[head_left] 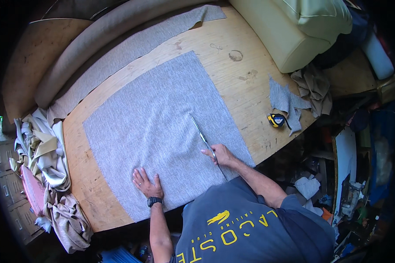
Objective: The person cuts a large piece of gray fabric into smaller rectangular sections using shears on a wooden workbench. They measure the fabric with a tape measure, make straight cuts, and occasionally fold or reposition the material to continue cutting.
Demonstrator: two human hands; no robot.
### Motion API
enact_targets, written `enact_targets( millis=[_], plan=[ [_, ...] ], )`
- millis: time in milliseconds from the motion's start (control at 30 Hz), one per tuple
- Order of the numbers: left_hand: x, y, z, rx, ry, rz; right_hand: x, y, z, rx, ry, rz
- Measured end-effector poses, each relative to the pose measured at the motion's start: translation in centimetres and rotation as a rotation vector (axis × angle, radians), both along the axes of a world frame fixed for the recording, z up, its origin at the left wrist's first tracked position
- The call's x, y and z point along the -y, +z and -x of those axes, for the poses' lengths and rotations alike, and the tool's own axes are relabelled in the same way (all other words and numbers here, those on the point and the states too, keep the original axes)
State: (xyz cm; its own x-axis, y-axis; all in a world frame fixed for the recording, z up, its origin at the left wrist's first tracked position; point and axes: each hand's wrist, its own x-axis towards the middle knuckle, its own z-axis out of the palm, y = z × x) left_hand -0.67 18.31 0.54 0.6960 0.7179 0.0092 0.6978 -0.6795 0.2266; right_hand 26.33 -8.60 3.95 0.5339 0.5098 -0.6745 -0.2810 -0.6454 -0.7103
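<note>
Here — woven grey fabric square (pixel 158 127), steel scissors (pixel 202 133)

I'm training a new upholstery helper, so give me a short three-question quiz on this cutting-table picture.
1. True or false: the left hand lies flat on the grey fabric square.
2. What does the right hand hold? A) tape measure B) scissors C) chalk
3. Fill in: the yellow and black tape measure lies on the wooden table to the person's ____ of the fabric square.

Key: 1 true; 2 B, the scissors, blades pointing away from the person over the fabric; 3 right.
</note>
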Motion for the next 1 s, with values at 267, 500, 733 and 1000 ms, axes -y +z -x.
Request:
enact_targets(
  millis=[267, 500, 733, 1000],
  plan=[
    [-0.2, -0.2, 0.1, 0.013, -0.013, -0.017, -3.0, 0.5, -3.3, 0.070, 0.077, 0.045],
    [0.0, 0.1, 0.1, -0.003, 0.005, 0.016, -6.2, 1.4, -6.1, 0.132, 0.023, -0.036],
    [-0.3, 0.2, 0.1, -0.005, 0.013, 0.018, -7.4, 1.4, -7.5, 0.043, 0.041, -0.001],
    [-0.2, 0.2, 0.1, -0.017, 0.006, 0.024, -9.9, 0.9, -11.0, 0.107, 0.045, 0.005]
  ],
)
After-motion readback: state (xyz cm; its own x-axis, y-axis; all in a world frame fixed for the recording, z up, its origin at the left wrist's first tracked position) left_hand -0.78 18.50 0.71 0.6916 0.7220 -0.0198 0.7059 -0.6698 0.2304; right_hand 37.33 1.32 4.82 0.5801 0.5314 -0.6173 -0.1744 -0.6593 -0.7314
